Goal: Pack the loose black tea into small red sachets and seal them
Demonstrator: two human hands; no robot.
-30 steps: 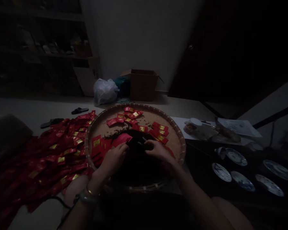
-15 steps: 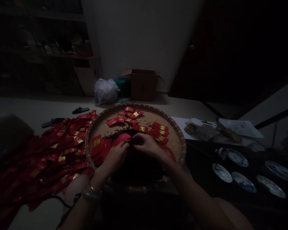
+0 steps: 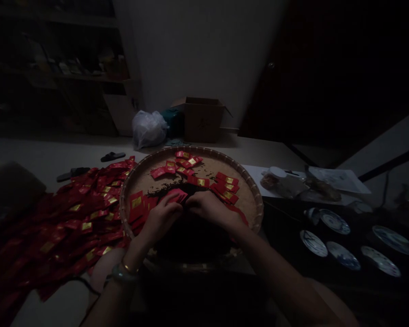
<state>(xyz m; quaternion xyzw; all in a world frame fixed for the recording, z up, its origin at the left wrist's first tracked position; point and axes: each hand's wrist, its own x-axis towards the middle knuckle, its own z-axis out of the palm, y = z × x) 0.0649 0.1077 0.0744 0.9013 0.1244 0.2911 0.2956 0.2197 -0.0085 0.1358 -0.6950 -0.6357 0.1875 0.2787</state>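
Observation:
A round woven bamboo tray (image 3: 250,181) lies in front of me, with dark, thin dried leaves (image 3: 163,187) heaped in its middle and near part. My left hand (image 3: 163,217) is closed on a small red packet (image 3: 177,195) over the heap. Close beside it, my right hand (image 3: 209,206) has its fingers pinched together near the packet's edge. Whatever those fingertips hold is hidden in shadow. More red packets with gold labels lie on the tray: a group at the far side (image 3: 186,161), a stack at the right (image 3: 226,186) and flat ones at the left (image 3: 136,206).
Left of the tray, a large pile of red packets (image 3: 85,218) spreads over the floor, with dark slippers (image 3: 112,156) behind. A white plastic bag (image 3: 150,128) and an open cardboard box (image 3: 203,120) stand beyond. Several blue-and-white dishes (image 3: 343,255) lie at the right.
My hands, which met at the fingertips, are now slightly apart. More of the red packet shows above my left fingers. The view has shifted slightly.

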